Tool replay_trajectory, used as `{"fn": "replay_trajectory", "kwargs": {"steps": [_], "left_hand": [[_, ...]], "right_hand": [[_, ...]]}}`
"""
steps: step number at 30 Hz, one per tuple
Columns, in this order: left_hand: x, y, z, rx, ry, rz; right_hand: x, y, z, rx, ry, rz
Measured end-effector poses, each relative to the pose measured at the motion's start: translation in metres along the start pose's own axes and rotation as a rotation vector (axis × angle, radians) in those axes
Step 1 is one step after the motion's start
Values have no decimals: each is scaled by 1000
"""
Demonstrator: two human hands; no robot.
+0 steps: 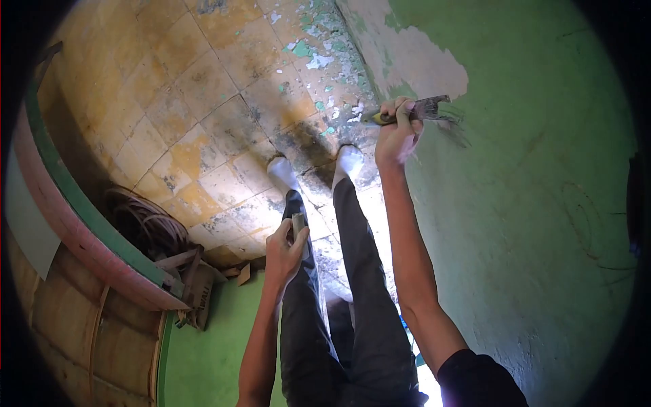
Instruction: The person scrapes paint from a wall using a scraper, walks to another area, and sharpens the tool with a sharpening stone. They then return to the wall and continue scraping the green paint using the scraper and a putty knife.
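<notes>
The frayed brush [432,107] lies crosswise in the right hand [399,136], its long axis running across the line of that forearm: the handle end sticks out on the person's left side of the fist, and the dark bristles splay out on the right, toward the green wall [536,190]. The fingers are closed around the brush between those two ends, so the bristle end sits just outside the grip on the wall side; whether the tips touch the wall is hard to tell from this steep view. The right hand is clearly the nearer one. Forward of the bristles is the bare patch [437,64] in the paint, with paint flakes [319,61] along the floor edge beside it. Well apart, nearer the body, the left hand [283,252] is closed on a pale stub [298,224] that points forward
</notes>
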State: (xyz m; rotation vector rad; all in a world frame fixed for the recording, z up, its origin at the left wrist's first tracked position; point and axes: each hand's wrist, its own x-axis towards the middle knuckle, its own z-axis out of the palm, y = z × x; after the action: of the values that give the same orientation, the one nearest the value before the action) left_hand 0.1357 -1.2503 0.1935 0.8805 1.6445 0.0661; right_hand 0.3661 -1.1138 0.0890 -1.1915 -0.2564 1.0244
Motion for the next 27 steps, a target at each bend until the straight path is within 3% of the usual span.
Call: {"fn": "replay_trajectory", "kwargs": {"steps": [5,9,10,17,22,24,27], "left_hand": [[0,-13,5,-55,11,-15],[-2,4,7,-112,28,7],[-2,5,8,-128,50,44],[-4,17,4,-150,6,22],[9,20,10,-187,15,62],[21,29,22,-271,76,103],[28,94,18,-403,-23,116]], "right_hand": [[-12,-39,29,-185,79,-25],[-27,-48,28,-368,78,126],[-30,-58,33,-438,122,54],[-58,-118,7,-1208,81,299],[-75,-156,19,-926,-259,320],[-82,-156,23,-894,-186,301],[-86,-157,24,-858,-100,291]]}}
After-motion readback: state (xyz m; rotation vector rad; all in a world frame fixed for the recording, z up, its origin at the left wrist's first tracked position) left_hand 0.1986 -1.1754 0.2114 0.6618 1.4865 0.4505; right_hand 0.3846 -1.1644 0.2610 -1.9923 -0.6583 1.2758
